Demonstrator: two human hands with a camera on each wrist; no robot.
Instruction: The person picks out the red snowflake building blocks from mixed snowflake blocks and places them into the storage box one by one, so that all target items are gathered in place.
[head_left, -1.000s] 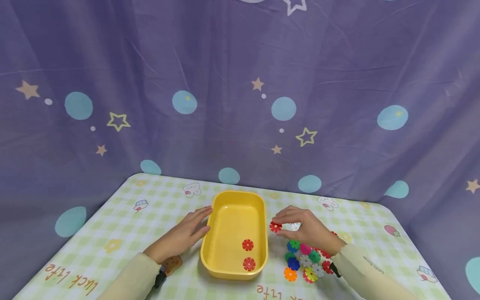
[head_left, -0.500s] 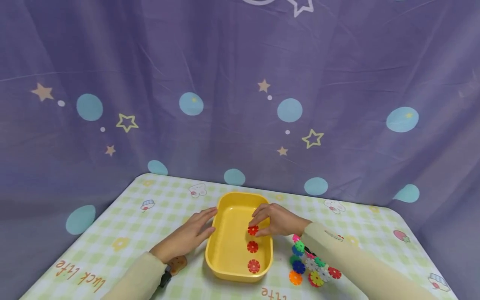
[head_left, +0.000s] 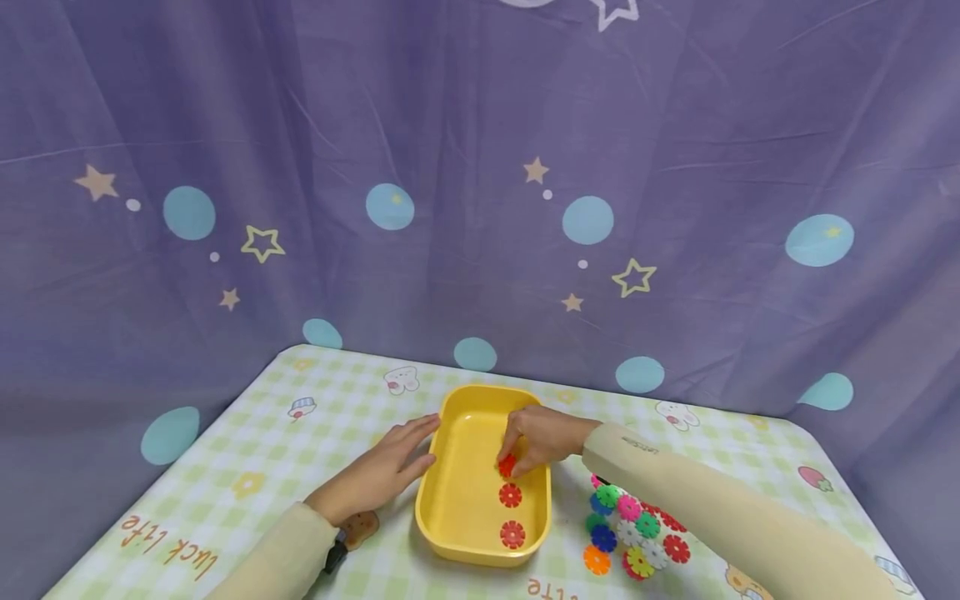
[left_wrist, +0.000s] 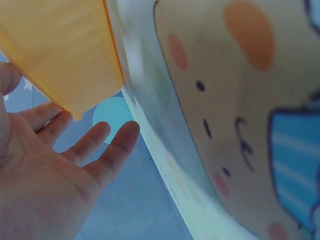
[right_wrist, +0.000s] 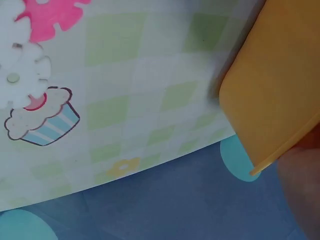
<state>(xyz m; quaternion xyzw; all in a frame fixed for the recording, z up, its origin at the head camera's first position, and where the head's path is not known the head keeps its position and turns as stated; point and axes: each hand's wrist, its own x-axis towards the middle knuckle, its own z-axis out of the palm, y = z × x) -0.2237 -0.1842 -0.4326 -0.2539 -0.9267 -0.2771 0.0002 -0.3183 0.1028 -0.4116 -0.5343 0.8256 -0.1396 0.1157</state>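
Observation:
A yellow plastic tray (head_left: 431, 508) stands mid-table in the head view. Inside it, my right hand (head_left: 546, 435) pinches a red snowflake disc (head_left: 507, 465) between thumb and fingers, low over the tray's floor. Two more red snowflake discs lie in a row nearer me, a middle disc (head_left: 510, 495) and a front disc (head_left: 512, 534). My left hand (head_left: 386, 468) rests its fingertips on the tray's left rim, fingers mostly straight. The left wrist view shows that palm (left_wrist: 45, 175) beside the tray wall (left_wrist: 65, 50). In the right wrist view the tray wall (right_wrist: 275, 85) hides my fingers.
Right of the tray lies a pile of snowflake discs in several colours, among them an orange disc (head_left: 597, 560) and a blue disc (head_left: 603, 537). My right forearm sleeve (head_left: 720, 500) passes over part of it. A checked tablecloth (head_left: 300, 467) covers the table; a purple curtain (head_left: 450, 275) hangs behind.
My right hand has carried the red disc from beside the pile leftward over the rim and down into the tray, behind the other two. The left hand keeps its place at the rim.

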